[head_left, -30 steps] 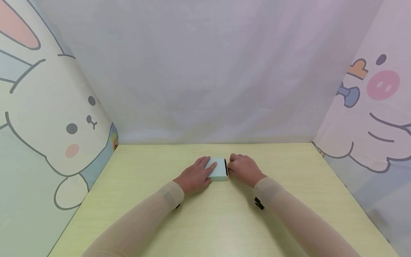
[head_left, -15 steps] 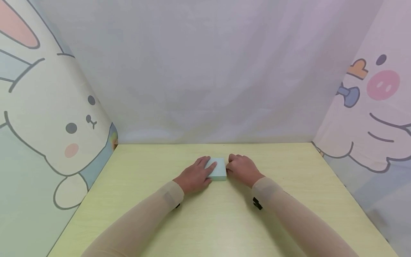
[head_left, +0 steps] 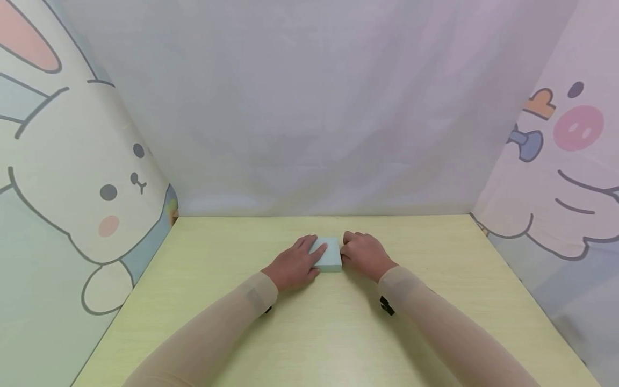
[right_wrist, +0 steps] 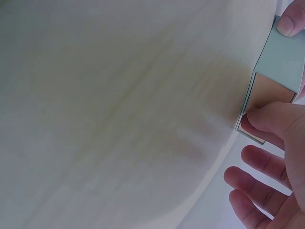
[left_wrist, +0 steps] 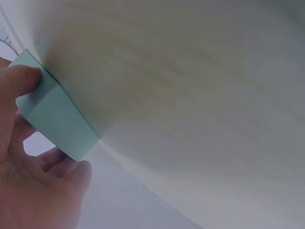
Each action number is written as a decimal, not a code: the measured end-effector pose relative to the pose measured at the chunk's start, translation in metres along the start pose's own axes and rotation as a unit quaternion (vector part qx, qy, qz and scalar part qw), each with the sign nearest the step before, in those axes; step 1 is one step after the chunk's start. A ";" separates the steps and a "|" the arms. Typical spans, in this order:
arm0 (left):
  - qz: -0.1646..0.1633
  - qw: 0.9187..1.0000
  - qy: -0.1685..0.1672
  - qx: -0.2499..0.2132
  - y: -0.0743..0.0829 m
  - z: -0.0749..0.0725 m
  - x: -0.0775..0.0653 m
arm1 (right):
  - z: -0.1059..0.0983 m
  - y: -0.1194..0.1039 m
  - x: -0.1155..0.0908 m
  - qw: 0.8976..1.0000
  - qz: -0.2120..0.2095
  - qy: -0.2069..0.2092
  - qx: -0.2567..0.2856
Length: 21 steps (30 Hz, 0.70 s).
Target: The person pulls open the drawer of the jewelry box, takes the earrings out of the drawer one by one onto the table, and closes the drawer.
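Observation:
A small mint-green box (head_left: 331,257) lies flat on the table, and in the left wrist view its green side (left_wrist: 64,117) faces the camera. My left hand (head_left: 292,264) grips it from the left: the thumb presses the near side, a finger lies over the top, and others reach the far edge. At the right end, my right hand (head_left: 366,256) touches a beige end panel (right_wrist: 270,90) with its thumb and index finger. That panel sits within the green sleeve (right_wrist: 282,56) at its edge. The other right fingers hang loosely curled beside the box.
The pale wood-look table (head_left: 319,333) surrounds the box. A plain light curtain (head_left: 314,118) hangs along its back edge. Cartoon-printed sheets stand at both sides, with a rabbit (head_left: 87,183) on the left and a pink-cheeked figure (head_left: 575,177) on the right.
A second ago a dark gap and a beige edge showed at the box's right end. My right hand moved slightly left and the gap closed; my left hand stayed put.

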<state>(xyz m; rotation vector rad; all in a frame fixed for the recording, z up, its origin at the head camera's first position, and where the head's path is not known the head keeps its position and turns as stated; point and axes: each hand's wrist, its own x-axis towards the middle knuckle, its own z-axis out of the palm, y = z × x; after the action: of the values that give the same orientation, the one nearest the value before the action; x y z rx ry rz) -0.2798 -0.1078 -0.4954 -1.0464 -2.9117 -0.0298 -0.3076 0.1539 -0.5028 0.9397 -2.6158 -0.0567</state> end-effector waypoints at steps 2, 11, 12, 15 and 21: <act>-0.001 1.000 -0.003 -0.006 0.000 -0.001 0.000 | 0.000 0.000 0.000 1.000 -0.001 0.002 0.000; -0.007 1.000 -0.014 -0.023 0.000 -0.005 -0.001 | -0.001 0.002 -0.001 1.000 -0.011 0.002 -0.011; -0.007 1.000 -0.014 -0.025 0.000 -0.005 -0.001 | -0.002 0.002 -0.001 1.000 -0.011 0.001 -0.011; -0.008 0.999 -0.017 -0.029 -0.001 -0.005 0.000 | -0.002 0.002 -0.003 1.000 -0.010 0.001 -0.007; -0.009 0.999 -0.015 -0.047 -0.004 -0.008 0.001 | -0.004 0.002 -0.003 1.000 -0.007 0.007 -0.002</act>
<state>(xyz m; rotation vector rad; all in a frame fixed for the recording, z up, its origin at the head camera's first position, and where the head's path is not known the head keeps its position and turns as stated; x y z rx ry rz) -0.2832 -0.1104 -0.4877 -1.0436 -2.9722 -0.1549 -0.3053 0.1582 -0.5001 0.9539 -2.5951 -0.0589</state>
